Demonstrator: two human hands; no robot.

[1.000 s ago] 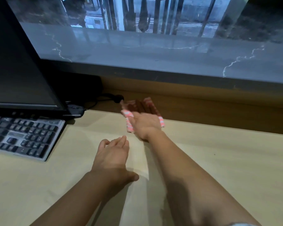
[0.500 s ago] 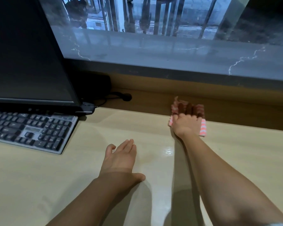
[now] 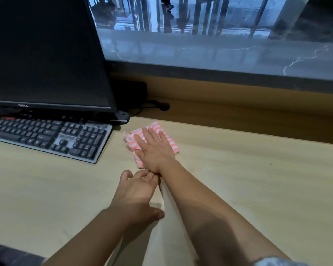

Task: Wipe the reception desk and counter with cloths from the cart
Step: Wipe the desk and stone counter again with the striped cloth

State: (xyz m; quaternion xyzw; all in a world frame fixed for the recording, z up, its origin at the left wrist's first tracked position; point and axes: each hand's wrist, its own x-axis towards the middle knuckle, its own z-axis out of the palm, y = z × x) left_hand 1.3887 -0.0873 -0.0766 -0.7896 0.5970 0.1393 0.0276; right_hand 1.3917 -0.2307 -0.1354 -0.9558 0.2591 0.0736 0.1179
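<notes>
A pink-and-white striped cloth (image 3: 171, 144) lies flat on the pale wooden desk (image 3: 258, 179), just right of the keyboard. My right hand (image 3: 154, 150) presses down on the cloth with fingers spread, palm flat. My left hand (image 3: 136, 191) rests palm down on the desk right behind it, fingers loosely apart, fingertips touching my right wrist, holding nothing. Beyond the desk rises the grey marble counter (image 3: 219, 52).
A black monitor (image 3: 46, 54) stands at the left with a grey-and-black keyboard (image 3: 46, 137) in front of it. Black cables and a small black box (image 3: 131, 93) sit behind the monitor against the wooden back panel (image 3: 238, 112).
My right hand has slid the cloth from the desk's back edge toward me and to the left, near the keyboard. My left hand stayed on the desk; its fingertips now touch my right wrist.
</notes>
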